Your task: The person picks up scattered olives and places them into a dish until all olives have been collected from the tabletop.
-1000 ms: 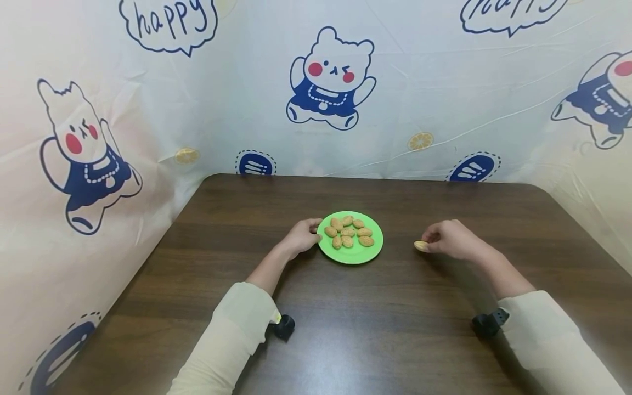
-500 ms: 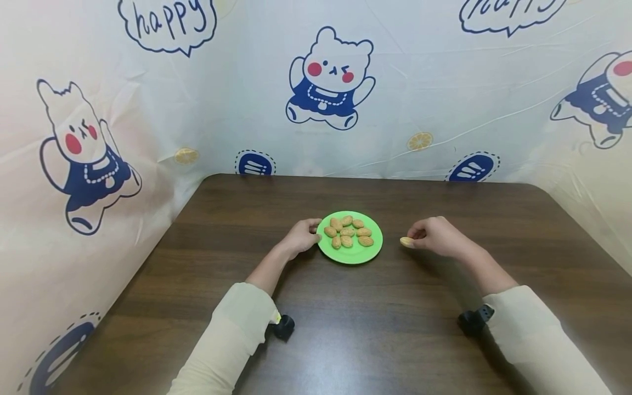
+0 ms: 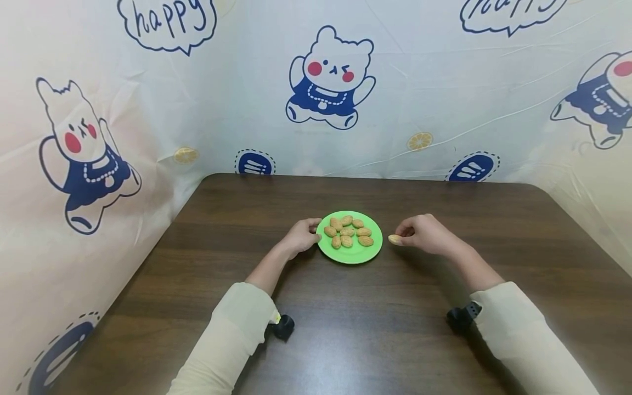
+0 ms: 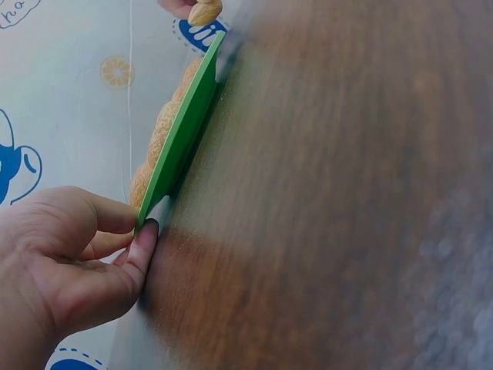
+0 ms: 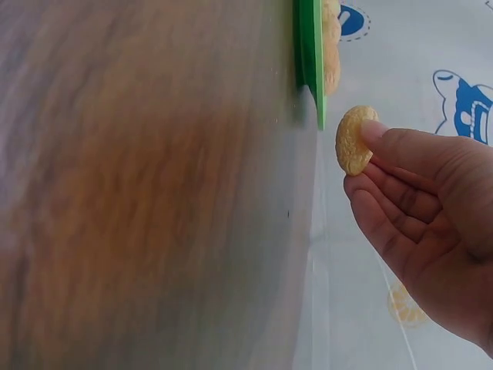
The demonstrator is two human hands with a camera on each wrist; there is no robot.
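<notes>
A round green plate (image 3: 349, 257) rests on the brown table, with several peanuts in their shells (image 3: 346, 232) spread over it. My left hand (image 3: 300, 238) pinches the plate's left rim between thumb and fingers; in the left wrist view the thumb (image 4: 142, 250) lies under the rim. To the right of the plate, my right hand (image 3: 428, 235) holds a single peanut (image 5: 355, 142) between thumb and fingertips. That peanut is above the table and a short gap apart from the plate's right rim.
The wooden table (image 3: 345, 329) extends around the plate, its far edge against a pale curtain (image 3: 222, 109) printed with cartoon bears. A black wrist camera (image 3: 283, 327) sits by the left cuff, and another black wrist camera (image 3: 463, 318) by the right cuff.
My right hand has moved left with the peanut, closer to the plate. The left hand, the plate and the peanuts on it have stayed in place.
</notes>
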